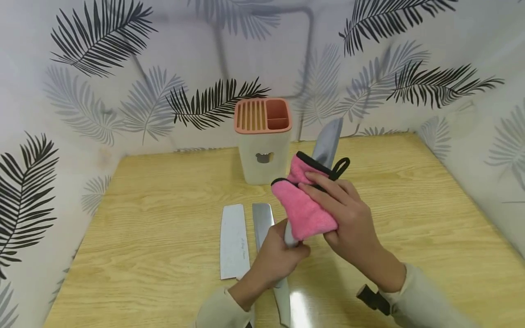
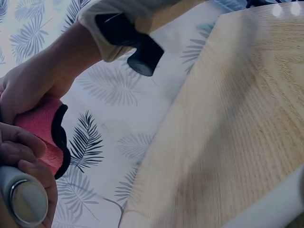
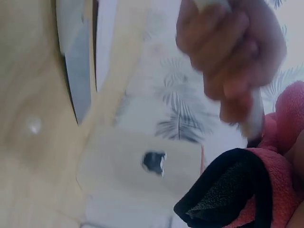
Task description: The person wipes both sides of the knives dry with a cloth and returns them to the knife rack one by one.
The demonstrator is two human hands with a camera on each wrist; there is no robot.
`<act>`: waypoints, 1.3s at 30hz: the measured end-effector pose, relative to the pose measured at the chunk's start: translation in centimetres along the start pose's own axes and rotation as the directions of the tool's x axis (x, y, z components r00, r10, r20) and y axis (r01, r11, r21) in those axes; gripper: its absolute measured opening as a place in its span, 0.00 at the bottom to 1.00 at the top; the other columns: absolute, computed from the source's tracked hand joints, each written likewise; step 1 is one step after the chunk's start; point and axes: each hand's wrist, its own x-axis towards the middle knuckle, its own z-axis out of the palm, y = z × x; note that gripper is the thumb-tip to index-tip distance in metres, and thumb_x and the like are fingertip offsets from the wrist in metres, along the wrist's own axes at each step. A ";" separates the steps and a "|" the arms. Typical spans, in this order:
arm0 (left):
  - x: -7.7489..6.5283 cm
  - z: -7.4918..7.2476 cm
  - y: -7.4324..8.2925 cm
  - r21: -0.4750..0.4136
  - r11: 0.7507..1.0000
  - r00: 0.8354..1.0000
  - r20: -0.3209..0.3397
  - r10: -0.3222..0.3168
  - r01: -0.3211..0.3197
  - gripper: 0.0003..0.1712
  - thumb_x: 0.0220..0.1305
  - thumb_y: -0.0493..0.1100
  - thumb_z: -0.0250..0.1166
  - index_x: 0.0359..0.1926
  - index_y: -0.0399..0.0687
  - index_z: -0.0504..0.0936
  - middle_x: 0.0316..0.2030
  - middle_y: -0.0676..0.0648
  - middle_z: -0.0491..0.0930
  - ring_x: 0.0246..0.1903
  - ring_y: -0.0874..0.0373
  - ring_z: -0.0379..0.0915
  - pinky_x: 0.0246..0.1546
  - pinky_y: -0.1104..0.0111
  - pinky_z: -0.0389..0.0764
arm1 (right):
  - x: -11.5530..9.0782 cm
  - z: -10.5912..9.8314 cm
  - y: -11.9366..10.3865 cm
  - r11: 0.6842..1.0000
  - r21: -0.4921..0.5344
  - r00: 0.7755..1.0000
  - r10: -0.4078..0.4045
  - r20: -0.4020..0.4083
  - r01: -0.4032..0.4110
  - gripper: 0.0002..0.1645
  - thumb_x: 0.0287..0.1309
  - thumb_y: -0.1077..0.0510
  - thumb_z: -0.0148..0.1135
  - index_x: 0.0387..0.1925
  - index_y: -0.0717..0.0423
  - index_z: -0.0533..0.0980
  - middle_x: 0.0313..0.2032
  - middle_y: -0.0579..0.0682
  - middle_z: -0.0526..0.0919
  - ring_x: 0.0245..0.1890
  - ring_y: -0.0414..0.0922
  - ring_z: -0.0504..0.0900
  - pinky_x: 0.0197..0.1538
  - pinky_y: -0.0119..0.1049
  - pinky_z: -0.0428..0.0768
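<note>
My left hand [image 1: 272,259] grips the light handle of a kitchen knife [image 1: 326,143], its blade pointing up and away. The butt of that handle [image 2: 29,202] shows in the left wrist view. A pink cloth [image 1: 305,212] with black edging and a hanging loop is folded around the blade near the handle. My right hand [image 1: 350,221] holds this cloth against the blade, fingers across its upper side. The cloth hides the blade's lower part. In the right wrist view the cloth [image 3: 285,185] is at the lower right, beside my left hand [image 3: 232,52] on the handle.
A broad cleaver [image 1: 234,241] and a narrower knife [image 1: 262,221] lie side by side on the wooden table [image 1: 164,218], partly under my left arm. Behind them stands a white knife holder [image 1: 262,157] with an orange slotted top. Leaf-patterned cloth [image 1: 262,54] hangs behind.
</note>
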 end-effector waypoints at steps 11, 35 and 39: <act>-1.2 0.9 -0.3 -0.002 0.991 0.991 0.021 -0.131 0.131 0.04 0.50 0.25 0.57 0.30 0.30 0.71 0.19 0.53 0.64 0.16 0.68 0.58 0.17 0.77 0.62 | 3.2 -2.2 5.6 0.973 0.049 0.974 0.226 -0.028 -0.225 0.32 0.44 0.75 0.57 0.55 0.59 0.81 0.58 0.58 0.82 0.55 0.55 0.80 0.55 0.37 0.72; -0.4 0.2 0.0 0.184 0.976 0.993 0.028 0.113 -0.117 0.14 0.58 0.30 0.59 0.47 0.33 0.76 0.32 0.42 0.78 0.29 0.69 0.69 0.36 0.74 0.78 | -1.8 0.1 -1.3 0.984 0.175 0.996 0.045 -0.077 -0.031 0.25 0.41 0.72 0.58 0.44 0.57 0.85 0.45 0.55 0.88 0.42 0.50 0.80 0.52 0.32 0.75; -0.7 0.7 0.4 0.170 0.985 0.999 0.032 -0.014 0.008 0.05 0.53 0.28 0.58 0.33 0.37 0.74 0.22 0.51 0.69 0.20 0.69 0.62 0.23 0.76 0.69 | -1.3 -0.1 -0.2 0.982 0.179 0.986 0.090 -0.142 -0.064 0.19 0.48 0.69 0.62 0.44 0.60 0.85 0.44 0.57 0.88 0.44 0.48 0.82 0.53 0.29 0.75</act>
